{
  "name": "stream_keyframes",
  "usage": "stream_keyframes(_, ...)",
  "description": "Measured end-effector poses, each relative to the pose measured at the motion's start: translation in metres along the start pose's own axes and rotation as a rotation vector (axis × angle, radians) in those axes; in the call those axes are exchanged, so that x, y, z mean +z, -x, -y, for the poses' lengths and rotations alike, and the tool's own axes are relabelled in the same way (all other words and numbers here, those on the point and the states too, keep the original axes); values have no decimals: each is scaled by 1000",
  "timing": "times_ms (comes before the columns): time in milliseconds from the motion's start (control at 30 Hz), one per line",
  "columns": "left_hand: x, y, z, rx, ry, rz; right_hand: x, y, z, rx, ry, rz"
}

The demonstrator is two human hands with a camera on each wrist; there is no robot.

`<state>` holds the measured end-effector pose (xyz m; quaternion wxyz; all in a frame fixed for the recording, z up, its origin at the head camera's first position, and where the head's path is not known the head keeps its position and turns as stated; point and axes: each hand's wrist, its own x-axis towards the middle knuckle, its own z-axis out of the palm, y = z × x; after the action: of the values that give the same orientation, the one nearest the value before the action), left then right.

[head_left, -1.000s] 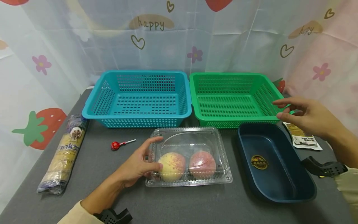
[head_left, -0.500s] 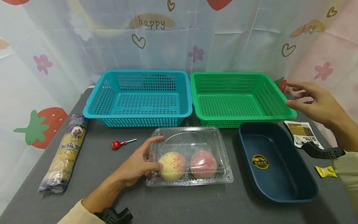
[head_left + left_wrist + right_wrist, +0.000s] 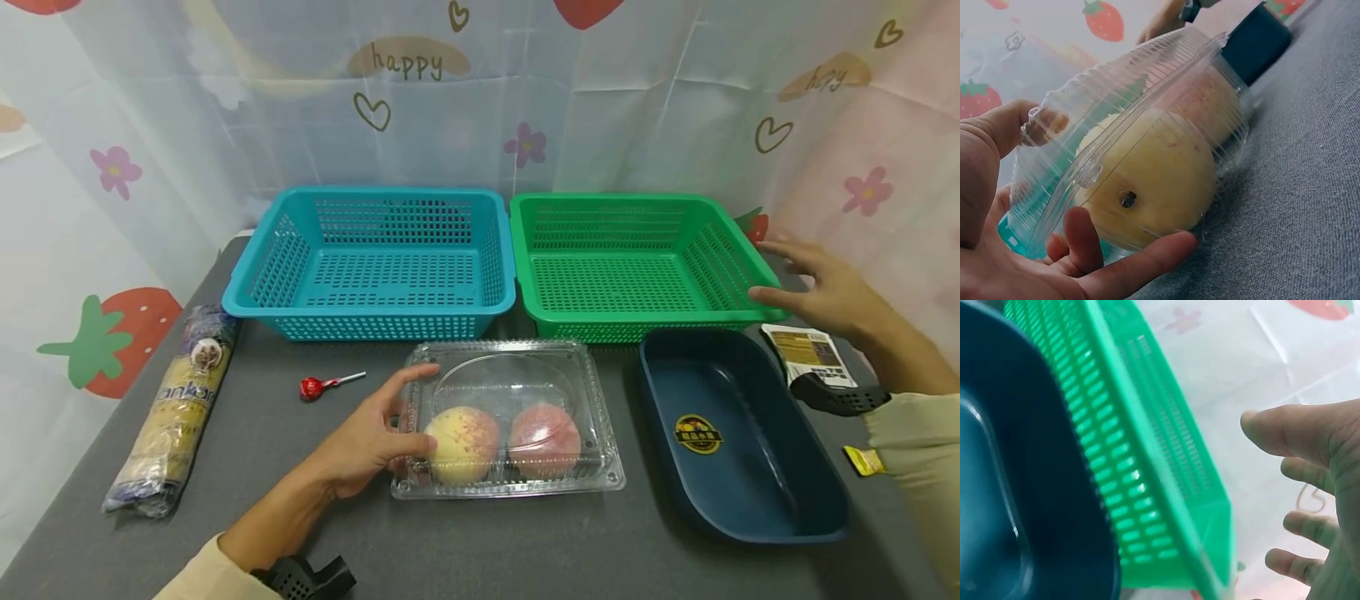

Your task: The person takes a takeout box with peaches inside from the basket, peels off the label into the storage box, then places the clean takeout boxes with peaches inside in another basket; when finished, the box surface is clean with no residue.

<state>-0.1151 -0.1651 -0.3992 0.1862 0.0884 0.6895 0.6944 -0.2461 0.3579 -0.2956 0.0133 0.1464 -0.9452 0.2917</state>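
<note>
Clamshell [image 3: 510, 421]: clear ribbed plastic, hinged, lid closed, near centre of the grey felt-like table [image 3: 465, 550]. Holds two round fruits, a yellow one [image 3: 461, 444] speckled red on the left and a pink one [image 3: 543, 439] on the right.

Left hand [image 3: 367, 442]: fingers curled round the clamshell's left end, thumb over the lid, fingertips [image 3: 1085, 240] under the base. Unchanged from the earlier frames.

Right hand [image 3: 825, 287]: fingers spread and relaxed, holding nothing, at the right rim of the green basket; touching or just clear, cannot tell. Half a second ago it hovered higher and farther off; it has come down toward the rim.

Green basket [image 3: 637, 258]: perforated rigid plastic, rectangular, far right, nothing in it.

Blue basket [image 3: 375, 258]: same make, teal, just left of the green one, nothing in it.

Tray [image 3: 738, 442]: dark blue, smooth, rounded oblong, gold sticker on the floor, near right.

Lollipop [image 3: 318, 387]: red wrapper, white stick, left of the clamshell.

Roll [image 3: 172, 408]: long crinkled film pack, far left.

Sachet [image 3: 810, 354]: flat, printed, right of the tray.

Sweet [image 3: 862, 460]: small, yellow wrapper, right edge
</note>
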Motion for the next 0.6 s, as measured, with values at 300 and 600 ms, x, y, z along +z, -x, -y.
stream_keyframes(300, 1, 0, -2, -29, 22, -3, 10, 0, -23, -23, 49, 53)
stream_keyframes(600, 1, 0, -4, -27, 88, 27, 16, 1, -28, 29, 124, 156)
